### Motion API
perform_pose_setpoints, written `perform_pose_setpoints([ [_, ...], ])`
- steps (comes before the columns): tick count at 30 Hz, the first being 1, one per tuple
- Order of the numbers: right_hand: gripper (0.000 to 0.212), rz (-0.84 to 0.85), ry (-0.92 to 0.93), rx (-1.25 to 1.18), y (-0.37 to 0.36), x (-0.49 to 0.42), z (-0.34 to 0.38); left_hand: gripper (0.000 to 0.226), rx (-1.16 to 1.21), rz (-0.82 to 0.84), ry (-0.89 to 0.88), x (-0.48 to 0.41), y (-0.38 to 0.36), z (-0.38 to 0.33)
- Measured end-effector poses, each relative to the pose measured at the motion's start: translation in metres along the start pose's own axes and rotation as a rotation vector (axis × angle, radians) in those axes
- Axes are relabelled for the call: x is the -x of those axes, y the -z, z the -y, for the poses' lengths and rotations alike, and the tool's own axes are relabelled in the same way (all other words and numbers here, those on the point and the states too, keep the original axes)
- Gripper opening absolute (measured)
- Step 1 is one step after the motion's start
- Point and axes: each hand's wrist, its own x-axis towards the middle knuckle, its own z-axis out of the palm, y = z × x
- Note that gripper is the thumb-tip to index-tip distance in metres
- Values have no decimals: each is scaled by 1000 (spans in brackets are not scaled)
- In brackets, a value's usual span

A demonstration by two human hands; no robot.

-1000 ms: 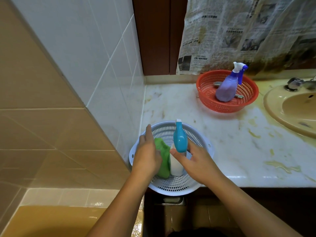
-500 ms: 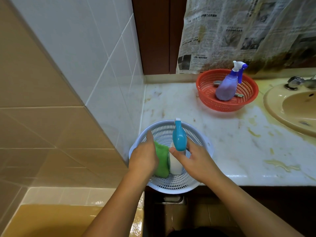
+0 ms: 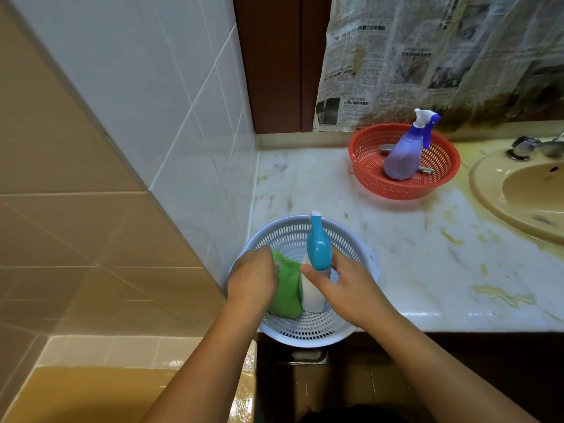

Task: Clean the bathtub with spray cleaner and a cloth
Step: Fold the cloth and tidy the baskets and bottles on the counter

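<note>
A pale blue perforated basket [image 3: 363, 254] sits at the counter's front left corner. Inside it stands a white spray bottle with a blue trigger head [image 3: 317, 248] and beside it a folded green cloth [image 3: 287, 288]. My left hand [image 3: 253, 276] has its fingers curled round the cloth's top edge. My right hand [image 3: 345, 285] wraps round the bottle's neck just under the blue head, thumb in front. The tan bathtub [image 3: 91, 392] lies at the lower left, below the tiled ledge.
A red basket [image 3: 375, 178] at the back of the marble counter [image 3: 412, 254] holds a purple spray bottle [image 3: 406, 154]. A beige sink [image 3: 488, 190] with a tap [image 3: 525, 145] is on the right. Tiled wall on the left; newspaper hangs behind.
My left hand has closed its fingers onto the green cloth, which was under a flatter hand before. My right hand stays round the bottle's neck. Bottle and basket have not shifted.
</note>
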Motion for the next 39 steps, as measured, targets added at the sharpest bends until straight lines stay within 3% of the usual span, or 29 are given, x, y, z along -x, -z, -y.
perform_pose_setpoints([
  [4, 12, 0, 5, -8, 1, 0, 1, 14, -46, 69, -32, 1, -7, -8],
  [8, 12, 9, 8, -25, 1, 0, 3, 31, -36, 144, -21, 11, -12, -20],
  [13, 11, 12, 2, -19, 0, 0, 2, 33, 182, 32, 31, 20, -20, -19],
  [18, 12, -1, -6, 4, -1, -1, 0, 61, 518, 22, 129, 18, -11, -11],
  [24, 27, -9, -23, 13, -3, -1, -2, 66, 613, 73, 123, 16, -12, -9],
  [30, 26, -20, -29, 15, -3, -1, -1, 83, 703, 53, 184, 13, -10, -2],
  [39, 35, -23, -45, 6, -3, 0, 2, 75, 791, 39, 198, 4, -14, -10],
])
